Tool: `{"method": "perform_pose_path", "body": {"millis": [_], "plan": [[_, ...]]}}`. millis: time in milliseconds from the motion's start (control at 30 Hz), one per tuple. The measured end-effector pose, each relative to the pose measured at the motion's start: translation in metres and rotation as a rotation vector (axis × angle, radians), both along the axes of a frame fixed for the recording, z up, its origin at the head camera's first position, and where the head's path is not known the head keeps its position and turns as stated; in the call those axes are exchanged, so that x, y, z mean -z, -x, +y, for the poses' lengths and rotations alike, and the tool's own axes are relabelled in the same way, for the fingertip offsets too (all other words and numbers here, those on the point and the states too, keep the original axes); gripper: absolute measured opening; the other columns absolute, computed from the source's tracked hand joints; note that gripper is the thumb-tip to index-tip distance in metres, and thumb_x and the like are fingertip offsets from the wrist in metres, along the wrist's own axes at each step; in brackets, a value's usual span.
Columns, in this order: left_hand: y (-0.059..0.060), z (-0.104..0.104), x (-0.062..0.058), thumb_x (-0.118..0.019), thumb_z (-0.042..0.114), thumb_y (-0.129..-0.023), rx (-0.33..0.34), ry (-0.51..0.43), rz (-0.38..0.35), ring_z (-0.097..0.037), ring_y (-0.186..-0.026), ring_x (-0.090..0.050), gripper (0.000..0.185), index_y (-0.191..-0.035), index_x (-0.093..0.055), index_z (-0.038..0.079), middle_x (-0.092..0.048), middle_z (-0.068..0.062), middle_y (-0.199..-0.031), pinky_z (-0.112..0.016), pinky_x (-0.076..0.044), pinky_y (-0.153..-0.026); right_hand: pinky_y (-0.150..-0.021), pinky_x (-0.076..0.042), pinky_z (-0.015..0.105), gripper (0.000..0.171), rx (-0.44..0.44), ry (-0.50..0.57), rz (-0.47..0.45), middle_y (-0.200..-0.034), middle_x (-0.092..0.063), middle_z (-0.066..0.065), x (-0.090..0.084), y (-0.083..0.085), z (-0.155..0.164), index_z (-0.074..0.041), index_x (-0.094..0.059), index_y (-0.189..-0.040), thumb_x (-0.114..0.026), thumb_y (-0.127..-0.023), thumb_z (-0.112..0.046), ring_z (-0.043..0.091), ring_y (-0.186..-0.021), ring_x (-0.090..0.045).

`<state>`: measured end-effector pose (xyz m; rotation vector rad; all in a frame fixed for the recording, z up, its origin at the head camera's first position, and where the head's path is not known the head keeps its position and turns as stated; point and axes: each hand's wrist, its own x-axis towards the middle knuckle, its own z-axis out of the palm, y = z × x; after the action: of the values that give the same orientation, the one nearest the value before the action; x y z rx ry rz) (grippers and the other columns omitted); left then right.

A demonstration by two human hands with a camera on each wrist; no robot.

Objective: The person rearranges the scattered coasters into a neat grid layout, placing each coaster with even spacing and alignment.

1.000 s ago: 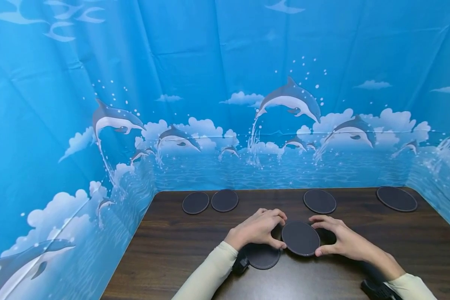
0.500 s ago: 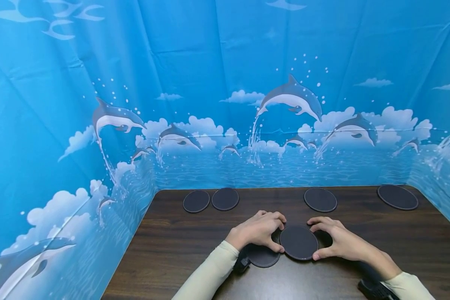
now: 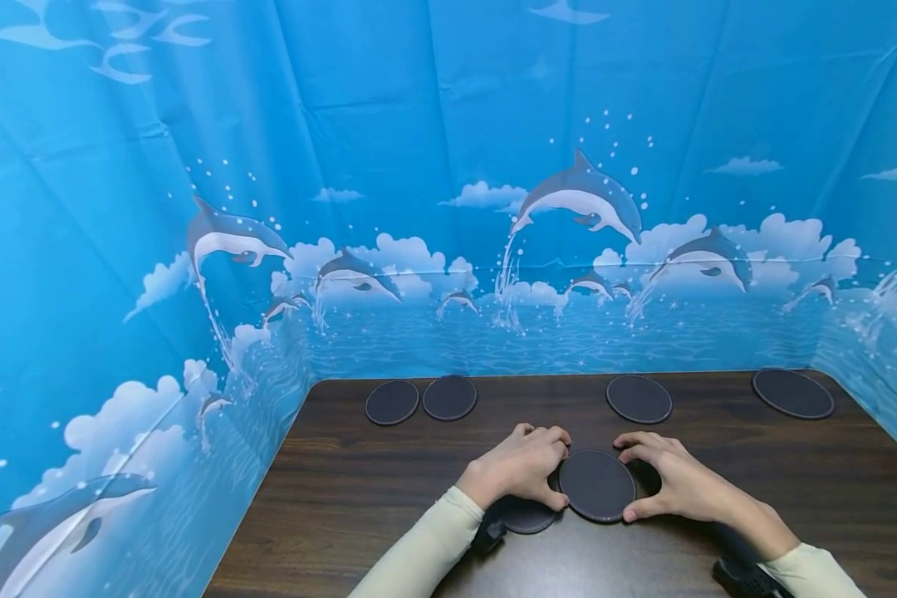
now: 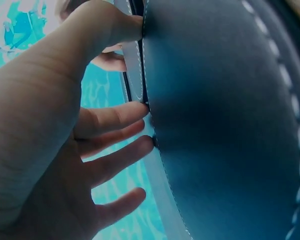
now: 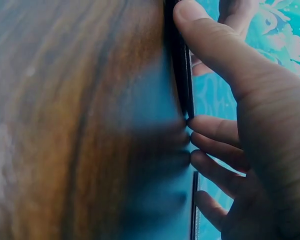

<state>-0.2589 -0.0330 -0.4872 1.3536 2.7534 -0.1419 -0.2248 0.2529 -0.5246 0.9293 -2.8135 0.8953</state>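
A round dark coaster [image 3: 596, 486] with a stitched rim lies on the brown table [image 3: 359, 498] between both hands. My left hand [image 3: 519, 469] curves round its left side, thumb at the near edge, fingers at the far edge. On the opposite side my right hand [image 3: 673, 477] grips the rim; the right wrist view shows the thumb on the coaster's dark edge [image 5: 182, 65] and fingertips touching lower down. A second coaster [image 3: 526, 517] sits partly hidden under my left wrist. It fills much of the left wrist view as a broad stitched disc [image 4: 225, 120].
Two coasters, one at the left [image 3: 392, 403] and one beside it [image 3: 450, 398], lie near the back edge. Further right are another coaster [image 3: 639, 399] and one at the back right corner [image 3: 793, 393]. A blue dolphin-print curtain [image 3: 419, 208] encloses the table's back and sides.
The held coaster has come down slightly toward me from a raised position and now lies on the table. Both hands have stayed around it with little movement.
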Motion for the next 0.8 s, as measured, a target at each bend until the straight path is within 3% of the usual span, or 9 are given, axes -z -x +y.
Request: {"method": "perform_pose_path", "body": {"millis": [367,800], "plan": [[-0.0031,0.0010,-0.0009,-0.070,0.066,-0.086,-0.027,0.020,-0.009,-0.006,-0.120,-0.050,0.057,-0.125,-0.062,0.026,-0.046,0.010,-0.141,-0.039,-0.039,-0.105,-0.091,-0.043,0.063,0.068,-0.009,-0.026,0.037,-0.137,-0.053,0.009,-0.0015,-0.0046,-0.0037,-0.016,-0.068,-0.109,-0.084,-0.069,-0.067,0.037,-0.123,-0.051],[-0.0062,0.0020,-0.0052,-0.072,0.065,-0.085,-0.016,0.035,-0.029,-0.006,-0.122,-0.050,0.056,-0.125,-0.061,0.027,-0.046,0.010,-0.140,-0.035,-0.039,-0.105,-0.090,-0.046,0.061,0.065,-0.048,-0.050,-0.054,-0.141,-0.050,0.009,-0.0071,-0.0060,0.0006,-0.016,-0.068,-0.113,-0.082,-0.074,-0.066,0.039,-0.125,-0.049]]}}
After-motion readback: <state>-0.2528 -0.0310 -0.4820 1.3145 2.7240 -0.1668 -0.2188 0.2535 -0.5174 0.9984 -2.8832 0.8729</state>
